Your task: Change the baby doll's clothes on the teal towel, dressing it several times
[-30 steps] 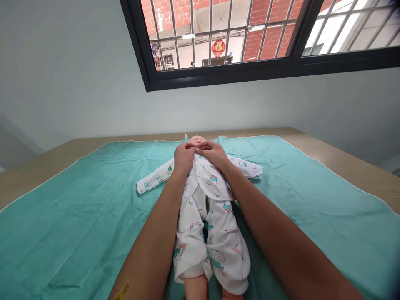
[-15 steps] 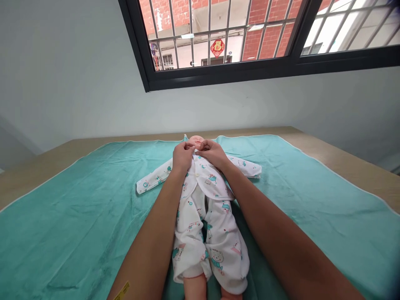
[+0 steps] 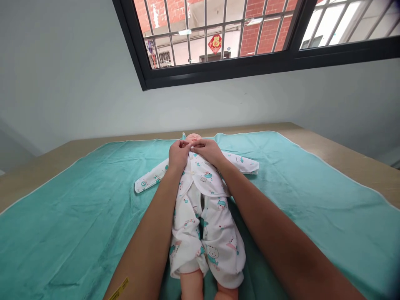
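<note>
A baby doll (image 3: 193,136) lies on its back, legs toward me, in a white printed shirt (image 3: 204,173) and matching trousers (image 3: 215,233). At the shirt's neckline, my left hand (image 3: 179,155) has its fingers closed in a pinch on the collar. My right hand (image 3: 208,151) meets it there, thumb and fingers pinching the collar from the other side. The fingertips of both hands nearly touch, and whatever fastening lies between them is hidden. Both sleeves stretch out sideways, the left one (image 3: 151,177) and the right one (image 3: 245,163). Bare lower legs (image 3: 191,285) show below the trouser hems.
A teal cloth (image 3: 78,216) with some creases covers most of the wooden tabletop (image 3: 343,162). Behind the table's far edge is a pale wall (image 3: 78,83). Above it is a dark-framed window (image 3: 218,74) with metal bars outside.
My hands have come closer together at the collar, the right hand shifting left and slightly lower off the doll's chin. The whole view has shifted a little.
</note>
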Demonstrator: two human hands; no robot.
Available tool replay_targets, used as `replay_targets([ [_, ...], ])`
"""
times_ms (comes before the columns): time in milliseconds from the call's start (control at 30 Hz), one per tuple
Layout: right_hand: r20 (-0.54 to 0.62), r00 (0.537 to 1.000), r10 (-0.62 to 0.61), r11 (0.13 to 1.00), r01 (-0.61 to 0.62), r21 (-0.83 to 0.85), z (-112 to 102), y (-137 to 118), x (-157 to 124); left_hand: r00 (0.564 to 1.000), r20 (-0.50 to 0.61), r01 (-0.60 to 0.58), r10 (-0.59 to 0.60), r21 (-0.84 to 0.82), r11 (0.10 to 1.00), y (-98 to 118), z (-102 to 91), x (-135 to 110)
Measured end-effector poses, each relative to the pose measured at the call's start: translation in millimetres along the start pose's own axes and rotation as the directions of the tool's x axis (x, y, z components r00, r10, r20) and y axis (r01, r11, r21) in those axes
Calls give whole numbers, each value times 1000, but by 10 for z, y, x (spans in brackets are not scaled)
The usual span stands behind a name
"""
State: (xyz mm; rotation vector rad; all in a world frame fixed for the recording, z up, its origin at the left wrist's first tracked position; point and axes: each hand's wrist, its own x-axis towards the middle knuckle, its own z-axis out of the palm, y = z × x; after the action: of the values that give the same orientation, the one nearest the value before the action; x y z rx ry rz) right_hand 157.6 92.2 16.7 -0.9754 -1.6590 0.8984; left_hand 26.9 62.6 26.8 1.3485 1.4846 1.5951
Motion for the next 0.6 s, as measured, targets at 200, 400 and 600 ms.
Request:
replay_targets([
  [200,72,997,34,998,-37,50,-39,65,30,1000,-18,4,-4,28,1000,0,6,1],
  [400,117,990,76,997,-76,-1,-72,76,44,1000,-19,16,-17,-6,1000,-21,6,5],
  [600,70,998,-9,990,19,-138,-56,12,24,1000,-18,17,-17,-13,1000,-31,14,22],
])
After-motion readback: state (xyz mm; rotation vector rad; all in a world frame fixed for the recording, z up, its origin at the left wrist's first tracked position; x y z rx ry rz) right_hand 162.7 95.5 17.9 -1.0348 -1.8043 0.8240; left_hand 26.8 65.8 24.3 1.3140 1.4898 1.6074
